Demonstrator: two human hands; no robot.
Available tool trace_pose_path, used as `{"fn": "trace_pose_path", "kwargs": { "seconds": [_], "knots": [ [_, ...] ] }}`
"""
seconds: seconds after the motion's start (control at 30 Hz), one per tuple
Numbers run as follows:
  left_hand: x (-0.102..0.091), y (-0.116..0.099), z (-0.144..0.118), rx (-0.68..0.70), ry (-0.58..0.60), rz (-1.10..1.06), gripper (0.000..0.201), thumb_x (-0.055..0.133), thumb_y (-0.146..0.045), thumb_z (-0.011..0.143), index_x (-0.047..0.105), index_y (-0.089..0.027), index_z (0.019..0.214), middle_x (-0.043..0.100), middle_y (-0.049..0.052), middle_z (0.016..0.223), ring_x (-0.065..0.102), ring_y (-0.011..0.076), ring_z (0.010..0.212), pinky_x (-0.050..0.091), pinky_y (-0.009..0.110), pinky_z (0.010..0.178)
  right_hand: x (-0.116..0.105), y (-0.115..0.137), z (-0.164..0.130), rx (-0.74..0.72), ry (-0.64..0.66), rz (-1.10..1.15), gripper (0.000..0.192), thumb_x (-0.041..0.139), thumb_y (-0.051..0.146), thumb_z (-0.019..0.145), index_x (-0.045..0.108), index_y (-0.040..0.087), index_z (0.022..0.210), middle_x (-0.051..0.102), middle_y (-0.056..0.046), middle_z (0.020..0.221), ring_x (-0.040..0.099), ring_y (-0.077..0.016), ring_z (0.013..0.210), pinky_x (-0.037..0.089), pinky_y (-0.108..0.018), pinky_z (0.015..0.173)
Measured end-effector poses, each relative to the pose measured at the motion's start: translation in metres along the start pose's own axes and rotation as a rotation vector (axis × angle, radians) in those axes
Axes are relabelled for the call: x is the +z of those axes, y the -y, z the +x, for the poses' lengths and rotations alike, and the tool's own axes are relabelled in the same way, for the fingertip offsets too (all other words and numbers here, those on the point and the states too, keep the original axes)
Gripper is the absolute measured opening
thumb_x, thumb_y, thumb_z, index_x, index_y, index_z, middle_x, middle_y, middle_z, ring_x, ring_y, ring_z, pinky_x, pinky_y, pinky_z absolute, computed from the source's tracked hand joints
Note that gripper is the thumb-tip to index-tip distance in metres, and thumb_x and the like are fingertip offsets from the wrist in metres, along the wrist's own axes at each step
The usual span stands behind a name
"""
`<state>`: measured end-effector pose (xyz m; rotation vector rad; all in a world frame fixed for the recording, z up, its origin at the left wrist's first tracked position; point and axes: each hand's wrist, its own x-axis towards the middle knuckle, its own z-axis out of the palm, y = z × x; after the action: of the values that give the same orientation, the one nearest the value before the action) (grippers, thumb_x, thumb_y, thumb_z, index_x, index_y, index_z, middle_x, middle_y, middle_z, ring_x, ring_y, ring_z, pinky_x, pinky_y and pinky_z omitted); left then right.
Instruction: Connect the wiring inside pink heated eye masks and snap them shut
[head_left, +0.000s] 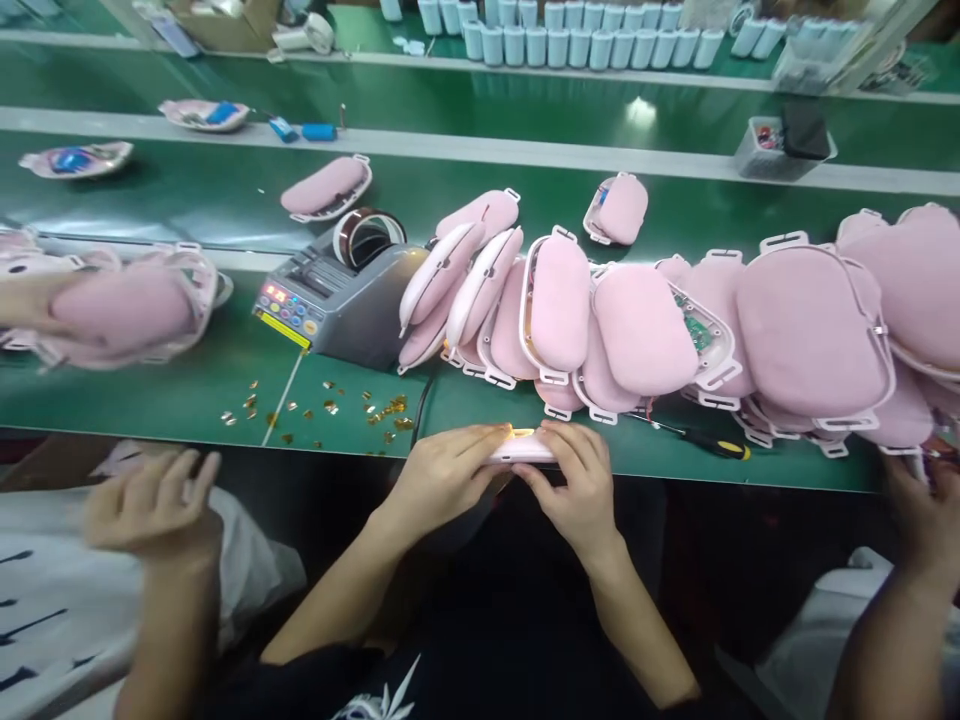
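At the front edge of the green bench, a small pink padded shell (519, 450) is held edge-on between my two hands. My left hand (454, 462) pinches its left end, and my right hand (576, 470) grips the right end, thumb below and fingers on top. A bit of yellow-orange shows along the shell's upper edge; I cannot make out what it is. Just beyond my hands lies a heap of similar pink padded shells (559, 300), some gaping with a green circuit board (696, 325) visible.
A grey tape dispenser (352, 290) with a brown tape roll (367, 235) stands left of the heap. Gold tape scraps (386, 408) litter the bench. A screwdriver (712, 443) lies at right. Co-workers' hands (154, 505) are on both sides. Light-blue cylinders (577, 45) line the back.
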<state>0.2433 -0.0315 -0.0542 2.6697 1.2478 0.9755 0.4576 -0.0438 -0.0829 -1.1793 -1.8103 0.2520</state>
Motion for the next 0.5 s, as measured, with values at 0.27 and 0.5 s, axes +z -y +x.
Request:
{"fn": "trace_pose_path", "kwargs": {
  "seconds": [0.27,0.5],
  "knots": [
    [0.003,-0.027,-0.002,-0.015,-0.147,-0.014,0.016,0.062,-0.010,0.105,0.070,-0.013,0.118,0.087,0.014,0.105,0.087,0.0262,0.098,0.072,0.035,0.090,-0.007,0.017,-0.008,0.000,-0.193,0.015,0.025,0.088,0.033,0.094,0.074,0.025,0.113,0.084,-0.007,0.104,0.074,-0.0240,0.092,0.060,-0.041,0.083],
    [-0.012,-0.044,0.016,0.091,-0.213,0.005,0.020,0.053,-0.014,0.111,0.073,-0.010,0.116,0.087,0.013,0.100,0.086,0.0231,0.086,0.071,0.031,0.079,-0.045,0.020,0.013,-0.146,-0.142,0.012,0.017,0.080,0.036,0.101,0.074,0.023,0.111,0.084,-0.008,0.103,0.075,-0.0223,0.088,0.064,-0.038,0.077]
  ]
}}
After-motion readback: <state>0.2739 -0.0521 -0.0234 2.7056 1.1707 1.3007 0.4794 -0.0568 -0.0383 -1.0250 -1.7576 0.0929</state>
